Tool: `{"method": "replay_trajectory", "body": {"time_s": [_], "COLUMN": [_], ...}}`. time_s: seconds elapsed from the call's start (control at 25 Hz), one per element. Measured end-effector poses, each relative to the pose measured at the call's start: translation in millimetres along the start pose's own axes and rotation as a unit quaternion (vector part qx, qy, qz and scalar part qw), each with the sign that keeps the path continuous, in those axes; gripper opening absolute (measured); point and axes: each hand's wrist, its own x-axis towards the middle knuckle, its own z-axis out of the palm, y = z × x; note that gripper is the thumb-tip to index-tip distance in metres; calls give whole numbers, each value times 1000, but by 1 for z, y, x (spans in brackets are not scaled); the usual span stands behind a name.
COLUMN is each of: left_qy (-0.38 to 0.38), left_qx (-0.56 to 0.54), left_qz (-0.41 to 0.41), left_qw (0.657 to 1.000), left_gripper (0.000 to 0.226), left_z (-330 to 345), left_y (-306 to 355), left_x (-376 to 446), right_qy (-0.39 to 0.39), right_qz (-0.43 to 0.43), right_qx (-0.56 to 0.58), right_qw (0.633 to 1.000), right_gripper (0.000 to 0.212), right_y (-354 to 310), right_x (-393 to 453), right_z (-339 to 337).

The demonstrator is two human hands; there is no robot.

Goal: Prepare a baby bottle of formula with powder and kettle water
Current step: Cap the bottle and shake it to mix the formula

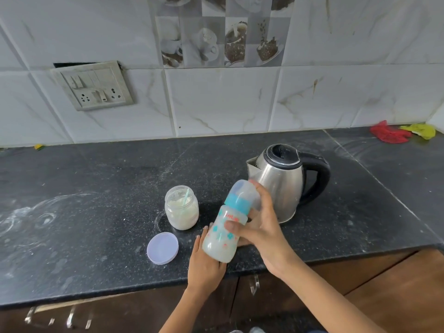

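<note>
The baby bottle [222,239], capped with a blue collar and clear cover, is tilted in the air above the counter's front edge and holds milky white liquid. My right hand [260,227] grips its upper body and collar. Under the bottle's base lies my left hand [204,263], flat on the counter with fingers together; the bottle hides part of it. An open glass jar of white powder [181,209] with a pale scoop inside stands just left of the bottle. A steel kettle [283,181] with a black handle and shut lid stands behind my right hand.
The jar's lilac lid [163,247] lies on the black stone counter [96,224] near the front edge. White powder smears mark the counter at the left. Red and yellow cloths [401,133] lie at the back right corner. A switch and socket plate [93,86] is on the tiled wall.
</note>
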Motion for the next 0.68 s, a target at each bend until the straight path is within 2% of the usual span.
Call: {"method": "replay_trajectory", "body": {"time_s": [0.12,0.16,0.28,0.32,0.44,0.48,0.56,0.6,0.64,0.68], "left_qy": [-23,-24,-7,-12,-24,-28,-2,6,0,-13], "left_qx": [47,48,-15,-11,48,31,-30,-45,-30,5], "left_qz": [-7,-6,-12,-14,-1,-13,-50,-60,-45,-20], "left_qw": [999,999,1000,1000,999,999,998,997,999,1000], "left_gripper": [43,43,52,50,43,44,51,54,52,47], "left_z": [-3,-4,-5,-4,-4,-4,-9,-7,-9,-7], "left_y": [0,2,4,3,0,2,8,7,7,4], "left_x": [5,5,2,2,3,2,0,-2,-1,1], "right_qy": [95,95,11,18,114,106,29,16,29,77], "right_qz": [-34,-27,15,6,-38,-27,20,26,16,-10], "right_qx": [91,93,7,13,113,103,35,18,30,66], "right_qw": [991,991,1000,1000,986,989,999,999,999,995], "right_gripper": [87,87,84,83,79,79,82,83,81,77], "right_y": [-5,-5,1,0,-7,-7,3,6,6,3], "right_x": [11,10,-4,-3,5,1,-12,-16,-12,-4], "right_z": [-8,-7,0,-3,-13,-11,-3,-2,-5,-10]}}
